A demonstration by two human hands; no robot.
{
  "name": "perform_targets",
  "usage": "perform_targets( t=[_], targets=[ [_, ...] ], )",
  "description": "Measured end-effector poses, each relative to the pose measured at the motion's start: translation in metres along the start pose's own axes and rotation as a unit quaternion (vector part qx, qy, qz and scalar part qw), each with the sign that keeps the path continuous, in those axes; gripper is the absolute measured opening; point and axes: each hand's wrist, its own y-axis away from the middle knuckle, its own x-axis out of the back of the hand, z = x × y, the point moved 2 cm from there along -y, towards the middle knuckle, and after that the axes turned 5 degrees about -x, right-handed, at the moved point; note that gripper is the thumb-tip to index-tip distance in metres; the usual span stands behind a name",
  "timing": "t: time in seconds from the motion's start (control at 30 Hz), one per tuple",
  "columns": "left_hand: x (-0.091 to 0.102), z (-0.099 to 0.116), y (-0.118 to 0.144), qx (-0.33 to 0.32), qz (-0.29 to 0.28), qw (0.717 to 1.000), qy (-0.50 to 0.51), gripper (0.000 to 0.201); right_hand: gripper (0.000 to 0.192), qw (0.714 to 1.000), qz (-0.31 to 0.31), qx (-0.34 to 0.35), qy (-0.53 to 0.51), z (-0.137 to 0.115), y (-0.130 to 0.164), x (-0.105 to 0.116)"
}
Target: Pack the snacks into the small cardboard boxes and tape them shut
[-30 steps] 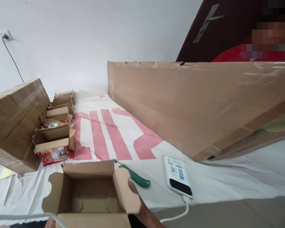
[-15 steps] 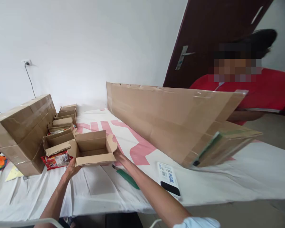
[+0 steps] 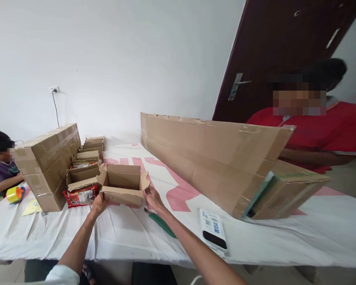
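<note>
Between my hands is a small open cardboard box, its flaps folded outward and its inside bare. My left hand grips the box's near left corner, while my right hand holds its right side by the flap. Just left of my left hand lies a red snack packet, in front of another open box. A green-handled tool with a dark tip rests on the cloth below my right hand; its working end is too small to name.
Taped cartons stand stacked at the left, beside a row of open boxes. A long cardboard panel rises at the right, with a person in red behind it. A white scale-like device and yellow tape roll lie on the table.
The view has shifted, bringing a second person into sight at the left. The box between my hands has tipped, so its front wall shows more. Both hands keep their hold.
</note>
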Motion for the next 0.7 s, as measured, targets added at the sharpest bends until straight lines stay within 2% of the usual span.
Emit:
perform_targets(
  t=[0.1, 0.13, 0.2, 0.3, 0.37, 0.43, 0.53, 0.6, 0.7],
  targets=[
    [0.001, 0.004, 0.016, 0.007, 0.021, 1.000, 0.011, 0.026, 0.023, 0.996, 0.015, -0.008, 0.088, 0.023, 0.038, 0.027],
    [0.002, 0.005, 0.023, 0.007, 0.029, 0.999, 0.017, 0.026, 0.024, 0.986, 0.011, 0.003, 0.167, 0.033, 0.052, 0.035],
    [0.005, 0.009, 0.041, 0.005, 0.046, 0.998, 0.033, 0.028, 0.025, 0.953, -0.006, 0.013, 0.303, 0.054, 0.078, 0.048],
    [0.011, 0.020, 0.069, -0.012, 0.054, 0.996, 0.066, 0.026, 0.032, 0.903, -0.033, 0.017, 0.429, 0.078, 0.105, 0.057],
    [0.016, 0.032, 0.087, -0.037, 0.046, 0.994, 0.092, 0.026, 0.034, 0.884, -0.027, 0.019, 0.466, 0.084, 0.111, 0.057],
    [0.028, 0.050, 0.104, -0.062, 0.035, 0.989, 0.129, 0.033, 0.034, 0.879, -0.010, 0.017, 0.476, 0.083, 0.109, 0.055],
    [0.054, 0.081, 0.133, -0.083, 0.020, 0.961, 0.262, 0.045, 0.028, 0.879, 0.017, 0.028, 0.476, 0.080, 0.101, 0.052],
    [0.075, 0.097, 0.155, -0.114, 0.022, 0.936, 0.333, 0.043, 0.021, 0.876, 0.045, 0.049, 0.478, 0.081, 0.097, 0.051],
    [0.096, 0.106, 0.182, -0.156, 0.026, 0.919, 0.360, 0.034, 0.013, 0.867, 0.085, 0.073, 0.485, 0.083, 0.097, 0.050]
  ],
)
